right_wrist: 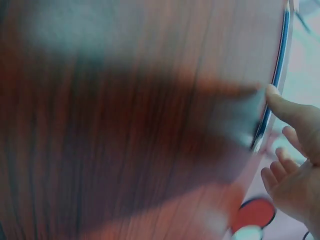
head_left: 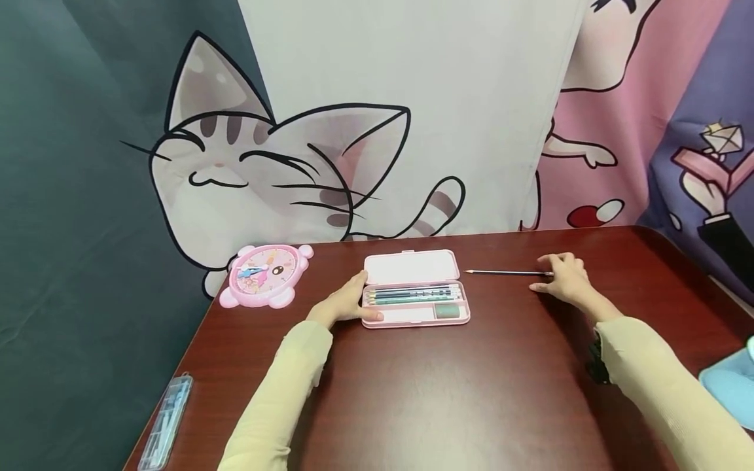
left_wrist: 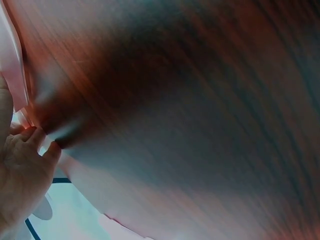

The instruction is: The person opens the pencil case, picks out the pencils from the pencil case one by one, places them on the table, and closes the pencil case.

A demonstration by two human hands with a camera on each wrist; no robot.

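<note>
A pink pencil case point(head_left: 416, 316) lies with its lid laid back, holding several pencils point(head_left: 412, 294) and a green eraser point(head_left: 446, 310). At its left end my left hand point(head_left: 344, 302) holds it, thumb over the tray's front corner and fingers along the side by the lid. To the right of the case, a dark pencil point(head_left: 501, 272) lies on the table, its tip towards the case. My right hand point(head_left: 564, 280) is at the pencil's far end, with thumb and forefinger spread on either side. In the right wrist view the thumb point(right_wrist: 287, 107) overlaps the pencil.
A pink bear-shaped toy clock point(head_left: 268, 276) lies at the table's back left. Near the left edge is a clear blue-tinted box point(head_left: 167, 422). Something light blue point(head_left: 730, 386) shows at the right edge. Behind the brown table point(head_left: 442, 392) hangs a cartoon cat curtain point(head_left: 471, 98).
</note>
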